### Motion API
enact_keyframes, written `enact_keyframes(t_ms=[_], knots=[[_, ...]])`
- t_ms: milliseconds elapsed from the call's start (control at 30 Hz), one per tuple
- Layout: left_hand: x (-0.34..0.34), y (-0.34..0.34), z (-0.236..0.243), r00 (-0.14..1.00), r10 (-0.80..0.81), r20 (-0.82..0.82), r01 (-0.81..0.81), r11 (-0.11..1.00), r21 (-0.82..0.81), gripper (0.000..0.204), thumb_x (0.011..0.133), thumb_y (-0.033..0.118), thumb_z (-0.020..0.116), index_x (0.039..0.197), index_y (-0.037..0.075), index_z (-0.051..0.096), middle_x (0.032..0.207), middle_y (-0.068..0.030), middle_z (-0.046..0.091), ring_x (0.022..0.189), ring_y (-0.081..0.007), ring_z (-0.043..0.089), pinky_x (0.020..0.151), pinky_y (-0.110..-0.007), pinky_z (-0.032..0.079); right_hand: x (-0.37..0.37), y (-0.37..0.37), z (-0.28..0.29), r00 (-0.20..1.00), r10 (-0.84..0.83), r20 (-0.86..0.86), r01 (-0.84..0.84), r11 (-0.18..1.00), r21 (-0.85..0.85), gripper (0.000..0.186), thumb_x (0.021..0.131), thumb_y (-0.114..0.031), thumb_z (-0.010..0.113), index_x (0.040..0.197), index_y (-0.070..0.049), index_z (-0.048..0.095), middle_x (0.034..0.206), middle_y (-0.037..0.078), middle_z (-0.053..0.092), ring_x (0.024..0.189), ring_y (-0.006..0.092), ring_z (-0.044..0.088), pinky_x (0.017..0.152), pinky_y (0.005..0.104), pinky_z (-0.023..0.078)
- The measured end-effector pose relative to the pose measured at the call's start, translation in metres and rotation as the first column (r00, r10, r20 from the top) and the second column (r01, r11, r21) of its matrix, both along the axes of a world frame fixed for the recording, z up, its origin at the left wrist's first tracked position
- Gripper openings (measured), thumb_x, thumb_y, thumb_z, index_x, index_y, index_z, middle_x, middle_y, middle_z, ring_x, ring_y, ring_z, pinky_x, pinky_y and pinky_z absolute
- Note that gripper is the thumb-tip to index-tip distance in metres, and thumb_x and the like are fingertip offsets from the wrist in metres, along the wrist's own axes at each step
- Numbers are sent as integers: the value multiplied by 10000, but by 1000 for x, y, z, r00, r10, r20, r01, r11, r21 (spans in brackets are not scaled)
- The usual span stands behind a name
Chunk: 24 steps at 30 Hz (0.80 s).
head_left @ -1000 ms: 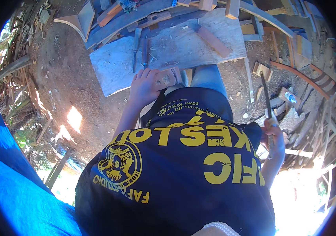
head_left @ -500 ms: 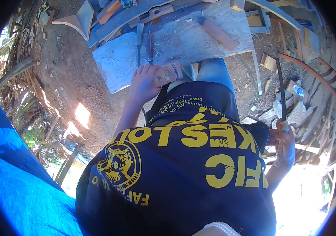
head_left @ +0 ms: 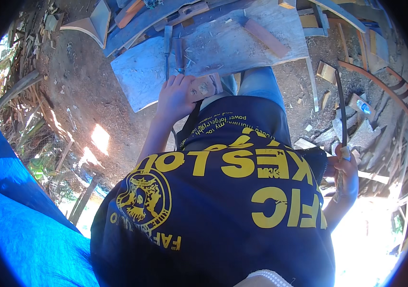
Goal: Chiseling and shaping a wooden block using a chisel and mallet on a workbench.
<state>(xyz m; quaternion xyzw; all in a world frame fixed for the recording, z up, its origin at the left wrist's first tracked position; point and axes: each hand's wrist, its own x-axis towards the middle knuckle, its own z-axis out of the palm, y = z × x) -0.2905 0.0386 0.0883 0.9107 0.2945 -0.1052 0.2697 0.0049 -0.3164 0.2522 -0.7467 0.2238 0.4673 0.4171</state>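
My left hand (head_left: 176, 96) is closed over a small carved wooden block (head_left: 206, 87), held by my lap at the near edge of a wide wooden board (head_left: 137, 71). Out to the right, my right hand (head_left: 348, 176) wraps round the pale handle of a long, thin, dark-bladed tool (head_left: 342, 107). Its blade points up and away from me; whether it is a knife or a file I cannot tell. On the board, just beyond my left hand, lie two narrow tools that look like chisels, one with a blue-grey handle (head_left: 167, 39), the other with a darker handle (head_left: 179, 53).
A reddish wooden strip (head_left: 266, 38) lies on the board among shavings. Planks (head_left: 141, 26) are stacked behind it. At the far left stands an angled wooden piece (head_left: 91, 26). Offcuts (head_left: 326, 74) and a curved reddish frame (head_left: 380, 81) lie on the right-hand ground. Blue sheeting (head_left: 27, 229) hangs at left.
Little differs: the whole scene shifts slightly in the picture. Both hands keep their grips on the wooden block and the long tool.
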Motion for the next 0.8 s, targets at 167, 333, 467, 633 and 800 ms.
enact_keyframes(t_ms=[167,333,467,633,800], knots=[[3,-1,1,1000,-1,10,1,1000,-4,559,596,171,760,1118,107,571,1046,-78,570,1029,-300,541,879,-409,446,-2,16,6,998,20,-56,-20,1000,-10,317,693,-44,464,1003,-12,525,865,0,415,790,93,472,842,226,375],[2,-4,-5,1000,9,20,-9,1000,2,564,597,177,770,1118,112,563,1046,-75,570,1028,-305,543,876,-415,448,-8,21,-18,982,157,-103,-165,984,-74,272,848,-165,584,1075,-22,547,891,46,619,772,162,670,767,330,555],[3,-4,-6,999,10,34,-11,1000,13,546,635,232,776,1124,101,572,1027,-76,557,1034,-289,533,881,-411,434,-21,6,-67,972,206,-114,-220,966,-133,355,884,-260,638,1115,-5,549,940,98,672,829,181,681,781,325,551],[2,-6,-11,998,34,44,-35,999,14,568,596,186,776,1117,112,561,1043,-81,564,1022,-315,542,867,-421,454,-16,-16,-110,945,240,-223,-240,970,27,412,874,-291,687,1120,8,546,945,93,673,830,167,677,762,314,553],[1,-8,-13,999,34,33,-34,999,21,567,595,179,768,1120,109,566,1043,-82,566,1017,-315,543,870,-423,451,-13,-7,-113,916,328,-232,-343,939,-29,413,869,-290,695,1118,5,547,951,86,673,840,157,675,756,301,554]])
